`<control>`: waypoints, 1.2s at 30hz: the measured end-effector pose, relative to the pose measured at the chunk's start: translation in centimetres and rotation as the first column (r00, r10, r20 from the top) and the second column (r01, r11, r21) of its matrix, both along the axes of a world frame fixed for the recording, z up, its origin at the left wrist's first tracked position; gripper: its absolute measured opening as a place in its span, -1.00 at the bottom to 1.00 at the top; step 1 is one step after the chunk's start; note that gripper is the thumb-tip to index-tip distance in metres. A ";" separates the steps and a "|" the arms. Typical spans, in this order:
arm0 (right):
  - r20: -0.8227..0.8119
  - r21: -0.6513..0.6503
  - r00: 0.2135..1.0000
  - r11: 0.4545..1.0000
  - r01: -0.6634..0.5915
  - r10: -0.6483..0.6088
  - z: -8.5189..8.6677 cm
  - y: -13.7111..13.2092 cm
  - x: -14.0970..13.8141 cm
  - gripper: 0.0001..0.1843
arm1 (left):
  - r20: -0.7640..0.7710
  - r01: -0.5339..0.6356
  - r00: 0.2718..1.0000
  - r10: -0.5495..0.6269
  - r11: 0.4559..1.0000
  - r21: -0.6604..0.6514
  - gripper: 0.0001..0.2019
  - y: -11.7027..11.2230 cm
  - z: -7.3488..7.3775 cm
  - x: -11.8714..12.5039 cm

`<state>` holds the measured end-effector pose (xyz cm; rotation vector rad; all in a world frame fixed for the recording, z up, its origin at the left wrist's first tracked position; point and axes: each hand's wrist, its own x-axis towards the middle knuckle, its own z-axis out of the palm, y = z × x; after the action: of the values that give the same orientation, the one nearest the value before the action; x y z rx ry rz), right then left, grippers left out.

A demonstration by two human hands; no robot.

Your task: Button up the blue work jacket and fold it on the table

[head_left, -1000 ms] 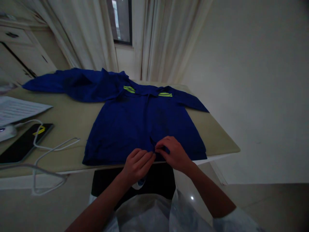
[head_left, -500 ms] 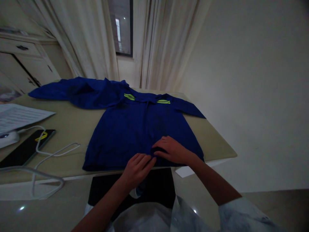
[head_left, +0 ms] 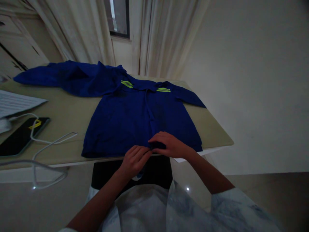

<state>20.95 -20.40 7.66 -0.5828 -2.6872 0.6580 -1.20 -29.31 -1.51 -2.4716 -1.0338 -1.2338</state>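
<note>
A blue jacket (head_left: 120, 122) with two yellow-green reflective strips lies spread face up on the table, its hem along the near edge. One sleeve stretches far to the left, partly bunched; the other points right. My left hand (head_left: 135, 161) is closed at the middle of the hem, fingertips pinching cloth at the bottom of the front opening. Just beside it, my right hand (head_left: 170, 145) is curled with thumb and fingers closed on the same spot of the jacket. The cloth between the fingertips is mostly hidden.
On the left of the table (head_left: 65, 112) lie a dark phone (head_left: 18, 141) with a yellow piece on it, a white cable (head_left: 51, 141) looping over the near edge, and a printed sheet (head_left: 19, 103). A black seat (head_left: 159, 169) is below the edge. Curtains (head_left: 169, 38) hang behind.
The view has tilted down, so the table sits higher in it. Both hands stay at the hem, slightly closer together, and a ridge along the front opening shows more clearly.
</note>
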 end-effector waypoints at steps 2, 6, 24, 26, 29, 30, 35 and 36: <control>0.007 -0.014 1.000 1.000 0.015 -0.015 -0.1 -0.2 -0.2 -0.63 | 0.024 -0.015 1.000 0.016 1.000 -0.011 -0.82 -0.2 -0.1 0.1; 0.019 0.024 0.999 0.999 0.025 -0.025 -0.3 -0.6 -0.6 -0.68 | 0.054 -0.020 0.998 0.020 1.000 0.004 -0.84 -0.6 0.6 -0.1; 0.116 -0.207 0.988 0.975 -0.077 0.103 0.1 1.8 -2.2 -0.80 | 0.044 -0.053 0.997 0.055 0.997 -0.050 -0.81 -0.3 0.9 -0.2; 0.125 -0.215 0.986 0.973 -0.079 0.108 0.2 2.1 -2.2 -0.82 | 0.056 -0.033 0.998 0.035 0.998 -0.047 -0.80 -0.6 0.9 -0.2; 0.135 -0.199 0.987 0.978 -0.055 0.083 0.0 2.7 -2.1 -0.85 | 0.069 0.029 0.997 -0.027 0.999 -0.025 -0.77 -1.4 1.0 -0.3; 0.136 -0.185 0.988 0.982 -0.040 0.066 -0.1 3.1 -2.1 -0.85 | 0.065 0.049 0.997 -0.048 0.999 -0.014 -0.77 -1.6 1.1 -0.3; 0.130 -0.237 0.990 0.971 -0.028 0.061 -0.6 6.2 -2.4 -0.82 | 0.044 0.092 0.995 -0.091 0.995 -0.035 -0.81 -2.1 1.7 -0.2; 0.139 -0.296 0.986 0.954 -0.047 0.092 -0.5 7.2 -2.6 -0.83 | 0.050 0.099 0.994 -0.097 0.994 -0.037 -0.81 -2.0 1.9 -0.2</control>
<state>18.37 -13.20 7.18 -0.6358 -2.7804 1.0846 -1.36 -31.33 0.35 -2.5624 -0.9677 -1.3202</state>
